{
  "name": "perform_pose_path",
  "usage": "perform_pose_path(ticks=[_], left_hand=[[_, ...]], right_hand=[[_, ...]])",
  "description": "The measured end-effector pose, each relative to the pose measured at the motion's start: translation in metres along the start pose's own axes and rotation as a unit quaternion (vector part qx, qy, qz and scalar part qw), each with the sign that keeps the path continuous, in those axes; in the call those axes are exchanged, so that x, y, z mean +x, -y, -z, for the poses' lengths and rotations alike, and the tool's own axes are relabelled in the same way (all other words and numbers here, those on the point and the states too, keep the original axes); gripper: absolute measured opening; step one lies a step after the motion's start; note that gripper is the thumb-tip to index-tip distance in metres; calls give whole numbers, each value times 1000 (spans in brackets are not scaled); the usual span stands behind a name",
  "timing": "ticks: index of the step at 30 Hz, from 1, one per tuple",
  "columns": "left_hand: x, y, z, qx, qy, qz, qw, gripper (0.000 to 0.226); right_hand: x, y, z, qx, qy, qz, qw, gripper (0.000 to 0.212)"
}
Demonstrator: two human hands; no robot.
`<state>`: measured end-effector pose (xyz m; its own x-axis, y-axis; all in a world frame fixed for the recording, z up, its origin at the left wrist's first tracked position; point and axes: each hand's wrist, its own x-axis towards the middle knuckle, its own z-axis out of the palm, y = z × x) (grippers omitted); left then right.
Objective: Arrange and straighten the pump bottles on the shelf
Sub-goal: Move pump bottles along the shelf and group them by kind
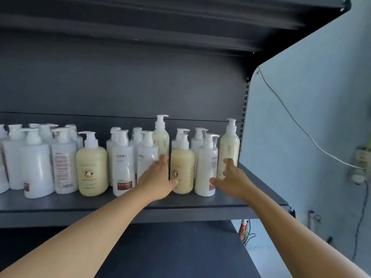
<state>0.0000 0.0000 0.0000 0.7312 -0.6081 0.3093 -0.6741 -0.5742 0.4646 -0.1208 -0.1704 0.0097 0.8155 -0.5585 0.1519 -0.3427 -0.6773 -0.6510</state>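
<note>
1. Head view: pump bottles in two rough rows along the grey shelf (pixel 200 201), white ones massed at the left, cream and white ones mixed toward the right end.
2. Left hand (pixel 158 179) reaching in between a white bottle (pixel 147 155) and a short cream bottle (pixel 182 169); fingers fairly straight and together, thumb against the cream bottle's lower front, nothing clamped.
3. Right hand (pixel 230 177) just beside a white front bottle (pixel 206 167) and a tall cream bottle (pixel 229 149) at the row's right end; fingers apart and loosely bent, thumb near the white bottle's base, no grip closed.
4. Step in hand, by judgement: straightening the right-end cluster, both hands about to bracket the front bottles.
5. Next move probably calls for closing gently low on the bodies, sliding them flush with their neighbours and turning the labels forward, without knocking the tall rear bottle (pixel 161 137).
</note>
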Motion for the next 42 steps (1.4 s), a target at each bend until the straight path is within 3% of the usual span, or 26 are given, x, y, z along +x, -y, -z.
perform_pose_path(ticks=[12,15,29,42], left_hand=[[46,9,-34,-89,-5,-1,996,97],[48,11,-37,-99,-3,-3,995,94],[43,-15,-37,-102,4,7,995,84],[42,-19,-40,-110,-4,57,992,79]], right_hand=[[31,0,-33,38,-21,-14,999,58],[30,-1,-36,47,-32,-16,998,52],[27,-24,-16,48,-22,-12,999,65],[35,-35,-14,47,-17,34,998,53]])
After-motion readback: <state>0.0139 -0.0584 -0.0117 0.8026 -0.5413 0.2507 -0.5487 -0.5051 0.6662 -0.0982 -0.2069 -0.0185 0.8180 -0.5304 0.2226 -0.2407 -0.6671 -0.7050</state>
